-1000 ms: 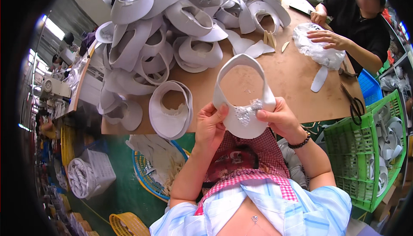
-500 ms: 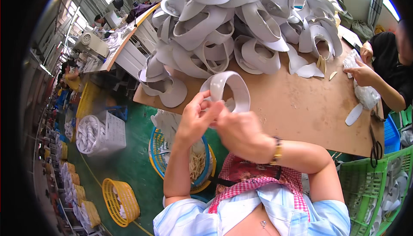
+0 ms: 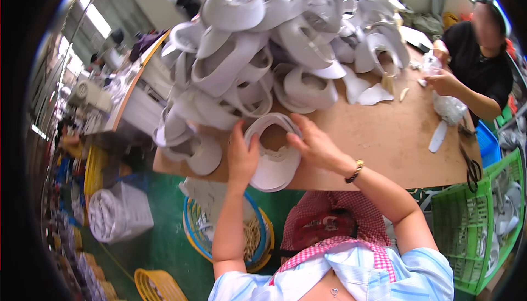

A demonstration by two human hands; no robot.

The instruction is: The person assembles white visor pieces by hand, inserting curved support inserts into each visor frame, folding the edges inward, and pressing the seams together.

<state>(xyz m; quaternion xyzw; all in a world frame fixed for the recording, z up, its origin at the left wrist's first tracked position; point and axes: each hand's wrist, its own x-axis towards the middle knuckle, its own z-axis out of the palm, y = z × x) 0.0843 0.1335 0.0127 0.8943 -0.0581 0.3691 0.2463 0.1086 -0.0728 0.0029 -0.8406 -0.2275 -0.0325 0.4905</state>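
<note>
Between my two hands, at the near edge of the table, is a white sun visor (image 3: 273,170), its brim toward me and its band opening away. My left hand (image 3: 242,151) grips the left side of the band, thumb toward the opening. On the far right side of the band, the fingers of my right hand (image 3: 317,145) rest in a loose grip. A tall heap of similar white visors (image 3: 233,62) rises just beyond. One loose visor (image 3: 205,155) lies left of my left hand.
A co-worker's hands (image 3: 443,83) hold clear plastic at the table's right. Black scissors (image 3: 471,170) lie at the right edge. Below stand a blue basket (image 3: 192,225) with scraps, a green crate (image 3: 476,229) of white pieces and a yellow basket (image 3: 156,285).
My hands have moved apart to either side of the visor, which has turned from upright to brim toward me. The head view has shifted, and the co-worker shows more fully.
</note>
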